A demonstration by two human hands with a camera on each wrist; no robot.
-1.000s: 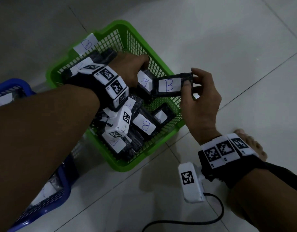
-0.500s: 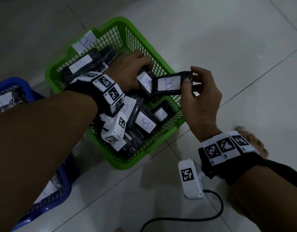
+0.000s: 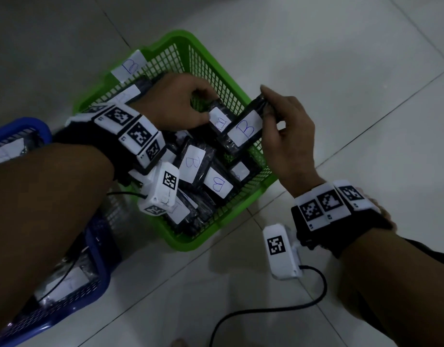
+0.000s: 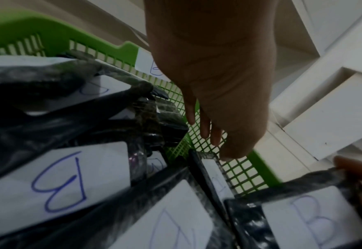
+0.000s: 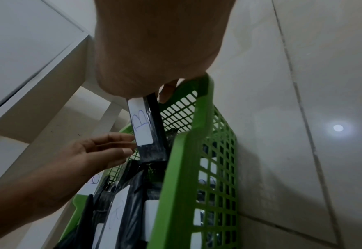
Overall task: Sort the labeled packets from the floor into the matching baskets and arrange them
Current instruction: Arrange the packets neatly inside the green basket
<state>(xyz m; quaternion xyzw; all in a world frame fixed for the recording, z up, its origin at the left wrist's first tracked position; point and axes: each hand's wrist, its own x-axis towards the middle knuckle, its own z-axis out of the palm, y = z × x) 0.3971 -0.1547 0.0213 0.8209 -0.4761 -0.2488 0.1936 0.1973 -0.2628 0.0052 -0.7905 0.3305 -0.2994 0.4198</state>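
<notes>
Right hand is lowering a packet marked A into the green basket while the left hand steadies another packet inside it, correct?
Not quite: the packet that the right hand pinches is marked B, not A, as the head view shows. It matches the B tag on the green basket. The left hand is inside the basket at another packet.

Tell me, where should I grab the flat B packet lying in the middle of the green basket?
Probably pinch the B packet by its two long edges, coming straight down from above. It lies flat with its label up, and other packets crowd its ends. The green basket walls block any sideways reach.
</notes>
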